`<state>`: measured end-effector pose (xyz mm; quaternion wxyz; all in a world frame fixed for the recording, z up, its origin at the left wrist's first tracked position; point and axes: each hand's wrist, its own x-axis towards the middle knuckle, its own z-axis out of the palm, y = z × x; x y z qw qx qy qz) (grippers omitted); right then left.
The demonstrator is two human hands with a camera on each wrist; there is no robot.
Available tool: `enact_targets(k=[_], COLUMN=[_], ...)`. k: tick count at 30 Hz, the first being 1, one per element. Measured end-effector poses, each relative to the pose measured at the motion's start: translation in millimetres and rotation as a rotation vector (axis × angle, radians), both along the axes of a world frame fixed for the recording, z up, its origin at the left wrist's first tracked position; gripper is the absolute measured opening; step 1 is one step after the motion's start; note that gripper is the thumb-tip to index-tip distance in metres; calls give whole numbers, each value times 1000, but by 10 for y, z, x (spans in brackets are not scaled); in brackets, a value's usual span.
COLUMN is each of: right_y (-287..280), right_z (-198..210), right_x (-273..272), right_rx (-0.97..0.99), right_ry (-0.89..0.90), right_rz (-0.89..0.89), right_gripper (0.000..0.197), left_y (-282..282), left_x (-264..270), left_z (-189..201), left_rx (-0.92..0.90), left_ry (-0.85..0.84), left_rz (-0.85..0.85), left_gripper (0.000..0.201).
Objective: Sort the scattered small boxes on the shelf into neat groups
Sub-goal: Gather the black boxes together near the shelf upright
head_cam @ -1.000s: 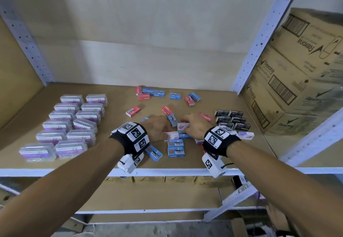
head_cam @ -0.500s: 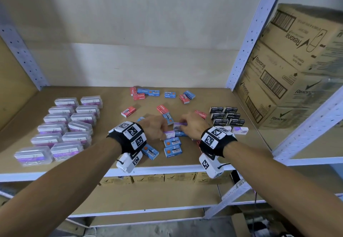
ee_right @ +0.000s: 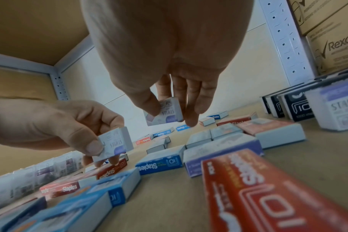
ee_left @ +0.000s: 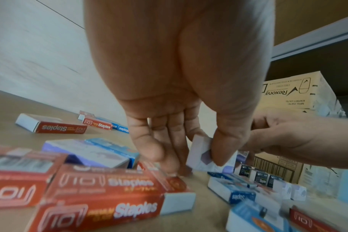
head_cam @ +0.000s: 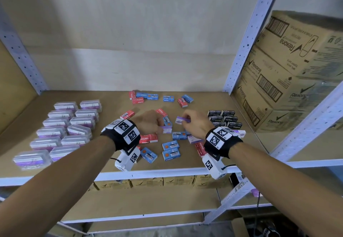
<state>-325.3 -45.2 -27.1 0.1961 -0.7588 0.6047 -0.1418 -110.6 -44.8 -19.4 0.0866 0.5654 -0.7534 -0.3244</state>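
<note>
Both hands pinched one purple-white box each: left hand (head_cam: 150,122) w/ box (head_cam: 167,129), right hand (head_cam: 196,123) w/ second box (head_cam: 182,120), above shelf (head_cam: 111,164) centre, near black boxes (head_cam: 224,119).

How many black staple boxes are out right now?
6 black staple boxes, two columns of three at the shelf's right; the right hand may hide others.

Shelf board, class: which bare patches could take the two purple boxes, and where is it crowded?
Bare shelf board lies between the clear cases and red boxes, and behind the black boxes. Around both hands, left hand and right hand, it is crowded.
</note>
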Motion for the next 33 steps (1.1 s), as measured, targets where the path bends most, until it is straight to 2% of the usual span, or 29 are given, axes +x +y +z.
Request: enact_targets(k=[4, 9, 13, 21, 27, 31, 33], right_y=[6, 20, 21, 10, -4, -39, -51], right_z=[32, 5, -6, -9, -96, -110, -117], right_x=[-43, -82, -97, -127, -132, -140, -142], right_rx=[-9, 13, 15, 20, 46, 67, 77], right_ry=[-28, -53, -74, -97, -61, -66, -51], right_rz=[-16, -16, -23, -14, -20, -26, -29], right_gripper=[2, 14, 20, 12, 12, 13, 14], left_y=[-3, -90, -112, -141, -155, -113, -114], left_x=[61, 173, 216, 246, 236, 213, 225], left_z=[97, 84, 75, 16, -1, -43, -95], left_rx=[40, 43, 8, -95, -136, -156, -146], left_ry=[82, 115, 86, -7, -82, -128, -133], left_rz=[30, 37, 9, -40, -43, -58, -47], left_gripper=[9, 14, 15, 23, 20, 3, 7])
